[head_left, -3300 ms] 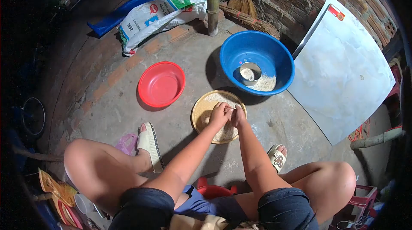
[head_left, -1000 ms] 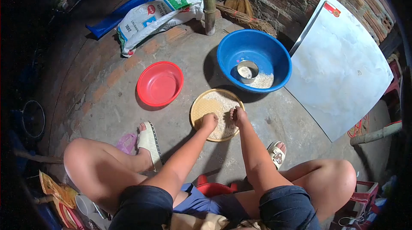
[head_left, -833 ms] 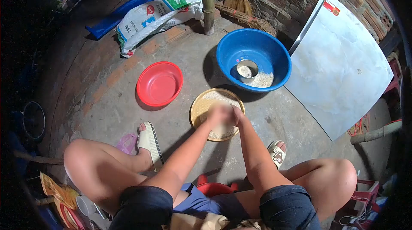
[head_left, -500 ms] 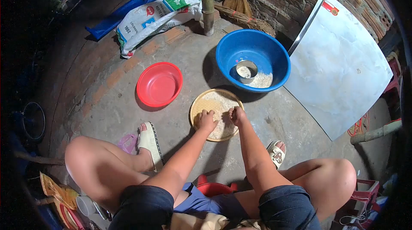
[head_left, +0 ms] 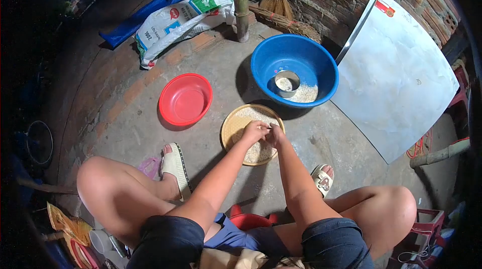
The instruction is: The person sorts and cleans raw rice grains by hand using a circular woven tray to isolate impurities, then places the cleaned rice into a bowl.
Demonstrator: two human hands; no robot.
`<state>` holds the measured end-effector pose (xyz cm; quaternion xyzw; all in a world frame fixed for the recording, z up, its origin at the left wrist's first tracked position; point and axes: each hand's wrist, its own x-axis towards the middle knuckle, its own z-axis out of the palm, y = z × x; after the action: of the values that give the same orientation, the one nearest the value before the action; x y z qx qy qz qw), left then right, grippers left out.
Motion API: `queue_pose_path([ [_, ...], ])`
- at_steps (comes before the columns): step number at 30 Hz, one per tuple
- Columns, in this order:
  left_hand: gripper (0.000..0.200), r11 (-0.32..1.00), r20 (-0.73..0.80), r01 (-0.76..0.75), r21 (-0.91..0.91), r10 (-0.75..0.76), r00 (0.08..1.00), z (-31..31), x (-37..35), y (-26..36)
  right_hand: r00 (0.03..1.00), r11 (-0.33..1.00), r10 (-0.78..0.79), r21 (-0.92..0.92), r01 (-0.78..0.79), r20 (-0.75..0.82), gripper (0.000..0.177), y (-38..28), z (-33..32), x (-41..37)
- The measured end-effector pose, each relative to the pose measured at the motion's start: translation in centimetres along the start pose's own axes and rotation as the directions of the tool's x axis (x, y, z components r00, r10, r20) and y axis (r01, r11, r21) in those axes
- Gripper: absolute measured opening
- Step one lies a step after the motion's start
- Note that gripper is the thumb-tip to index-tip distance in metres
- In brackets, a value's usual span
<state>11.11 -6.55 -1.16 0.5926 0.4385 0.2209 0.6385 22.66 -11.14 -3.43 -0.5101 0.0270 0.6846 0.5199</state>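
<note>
A round woven tray (head_left: 228,127) lies on the concrete floor with pale grains (head_left: 258,153) spread over it. Above the tray, my left hand (head_left: 256,131) reaches in with its fingers bent together beside my right hand. My right hand (head_left: 274,135) is closed at the tray's right side, its fingertips meeting those of the left. Whatever lies between the fingers is too small to make out. Just behind the tray stands a blue basin (head_left: 261,75), with a metal cup (head_left: 287,84) and more grains (head_left: 305,93) inside.
A red basin (head_left: 186,100) sits left of the tray. Behind are a white printed sack (head_left: 183,25), a bamboo post (head_left: 240,5) and a straw broom (head_left: 277,4). A pale panel (head_left: 401,78) leans at the right. Sandalled feet flank the tray.
My left hand has moved right across the tray, from the grains on the left to meet my right hand. The right hand has turned slightly and stays near the tray's right side.
</note>
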Motion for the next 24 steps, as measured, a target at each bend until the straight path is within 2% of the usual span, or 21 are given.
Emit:
queue_pose_path([
  [1, 0.018, 0.998, 0.069, -0.02, 0.06, 0.016, 0.998, 0.2, 0.2, 0.4, 1.0, 0.997, -0.008, 0.075, 0.008, 0.004, 0.038, 0.1, 0.0, 0.4],
  [2, 0.018, 0.998, 0.07, -0.021, 0.061, 0.017, 0.997, 0.2, 0.1, 0.6, 1.0, 0.989, -0.017, 0.15, 0.016, 0.007, 0.038, 0.2, 0.0, 0.8],
  [3, 0.022, 0.948, -0.038, -0.113, 0.298, 0.13, 0.991, 0.2, -0.1, 0.7, 1.0, 0.988, -0.018, 0.151, 0.017, 0.007, 0.038, 0.3, -0.4, 1.3],
  [4, 0.026, 0.836, -0.116, -0.166, 0.523, 0.263, 0.958, 0.1, -0.3, 0.8, 0.994, 0.972, 0.003, 0.232, -0.029, 0.11, 0.036, 0.3, -1.0, 1.7],
  [5, 0.026, 0.836, -0.115, -0.166, 0.522, 0.262, 0.958, -0.1, -0.8, 0.6, 0.977, 0.949, 0.017, 0.306, -0.083, 0.213, 0.033, 0.5, -1.7, 2.1],
  [6, 0.03, 0.769, -0.158, -0.111, 0.629, 0.266, 0.951, -0.6, -1.4, 0.2, 0.977, 0.949, 0.016, 0.305, -0.082, 0.211, 0.033, 0.5, -1.5, 1.8],
  [7, 0.034, 0.688, -0.198, -0.05, 0.724, 0.276, 0.94, -0.9, -2.2, -0.2, 0.994, 0.958, -0.006, 0.287, -0.024, 0.106, 0.03, 0.5, -1.0, 1.3],
  [8, 0.034, 0.688, -0.196, -0.051, 0.723, 0.276, 0.941, -1.1, -3.1, -0.6, 1.0, 0.964, -0.031, 0.263, 0.03, -0.001, 0.027, 0.4, -0.7, 0.8],
  [10, 0.035, 0.44, -0.142, 0.018, 0.898, 0.251, 0.957, -1.5, -5.3, -1.5, 0.999, 0.971, -0.039, 0.237, 0.042, -0.016, 0.026, 0.4, -1.1, 0.8],
  [11, 0.035, 0.44, -0.14, 0.017, 0.898, 0.25, 0.958, -1.7, -5.9, -2.1, 0.999, 0.976, -0.046, 0.21, 0.051, -0.028, 0.026, 0.5, -1.2, 0.8],
  [13, 0.026, 0.424, -0.016, -0.114, 0.898, 0.292, 0.956, -2.2, -6.2, -3.7, 0.998, 0.975, -0.054, 0.216, 0.062, -0.046, 0.026, 0.6, -1.4, 0.9],
  [14, 0.026, 0.424, -0.016, -0.113, 0.899, 0.29, 0.957, -2.3, -5.9, -4.2, 0.996, 0.973, -0.062, 0.219, 0.074, -0.063, 0.026, 0.7, -1.4, 1.0],
  [16, 0.016, 0.563, -0.061, -0.079, 0.822, 0.226, 0.972, -2.5, -5.6, -4.5, 0.993, 0.976, -0.07, 0.198, 0.087, -0.091, 0.026, 0.9, -1.5, 1.5],
  [17, 0.016, 0.564, -0.061, -0.08, 0.822, 0.226, 0.972, -2.5, -5.3, -4.6, 0.989, 0.98, -0.082, 0.173, 0.102, -0.12, 0.026, 0.9, -1.5, 1.7],
  [19, 0.01, 0.688, -0.177, 0.042, 0.724, 0.127, 0.976, -2.2, -4.8, -2.9, 0.99, 0.978, -0.09, 0.176, 0.108, -0.109, 0.026, 0.8, -1.0, 1.1],
  [20, 0.01, 0.694, -0.177, 0.04, 0.719, 0.127, 0.976, -1.9, -4.3, -2.0, 0.99, 0.977, -0.097, 0.179, 0.113, -0.098, 0.026, 0.7, -0.6, 0.7],
  [21, 0.008, 0.785, -0.19, 0.014, 0.619, 0.133, 0.973, -1.5, -3.7, -1.3, 0.993, 0.966, -0.091, 0.237, 0.106, -0.074, 0.028, 1.2, -1.0, 1.8],
  [22, 0.006, 0.861, -0.204, -0.014, 0.508, 0.136, 0.969, -1.1, -3.1, -0.8, 0.997, 0.962, -0.073, 0.264, 0.065, 0.02, 0.03, 1.7, -2.0, 3.5],
  [23, 0.011, 0.899, -0.164, -0.109, 0.424, 0.195, 0.967, -0.6, -2.6, -0.6, 0.994, 0.985, -0.065, 0.163, 0.05, 0.088, 0.032, 2.0, -2.2, 4.5],
  [24, 0.011, 0.902, -0.164, -0.107, 0.418, 0.191, 0.968, -0.1, -2.3, 0.0, 0.987, 0.997, -0.049, 0.062, 0.04, 0.155, 0.034, 2.1, -2.0, 4.7],
])
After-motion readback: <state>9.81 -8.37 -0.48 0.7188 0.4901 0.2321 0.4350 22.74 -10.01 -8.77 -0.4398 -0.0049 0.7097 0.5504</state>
